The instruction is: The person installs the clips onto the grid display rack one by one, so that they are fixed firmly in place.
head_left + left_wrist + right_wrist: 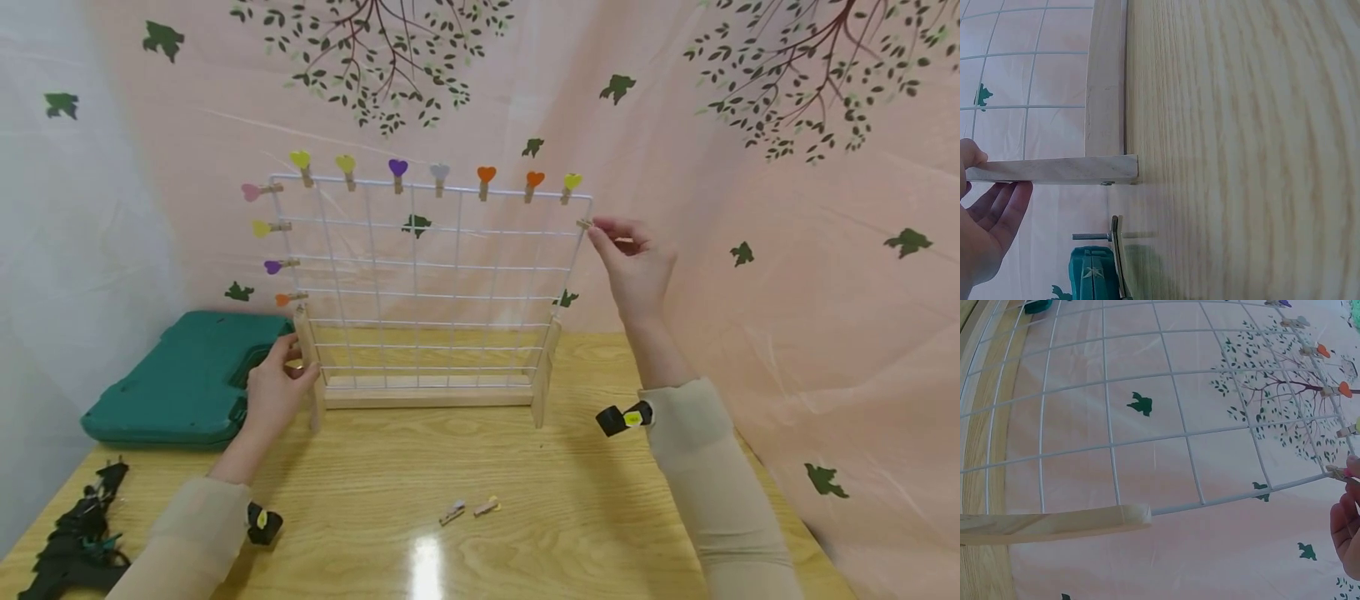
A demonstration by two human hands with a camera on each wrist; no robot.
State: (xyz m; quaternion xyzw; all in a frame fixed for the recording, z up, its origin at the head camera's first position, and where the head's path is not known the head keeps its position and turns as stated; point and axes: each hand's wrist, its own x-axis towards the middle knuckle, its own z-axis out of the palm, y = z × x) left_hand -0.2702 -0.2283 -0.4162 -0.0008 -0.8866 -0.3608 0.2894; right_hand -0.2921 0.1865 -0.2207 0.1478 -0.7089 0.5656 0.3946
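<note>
A white wire grid (375, 182) stands upright in a wooden stand (427, 399). My right hand (637, 262) pinches a small wooden clothespin (584, 224) at the grid's upper right edge. Its heart is mostly hidden by the fingers; in the right wrist view a bit of pink shows beside the clothespin (1337, 472). The left hand (276, 390) holds the stand's left post (1054, 170), thumb on one side and fingers on the other. Heart clothespins in several colours, such as a purple one (398, 168), line the grid's top and left edges.
Two loose clothespins, one with a grey heart (452, 512) and one with a yellow heart (487, 507), lie on the table before the stand. A green case (172, 375) is at the left behind my hand. A black and teal tool (82, 533) lies front left.
</note>
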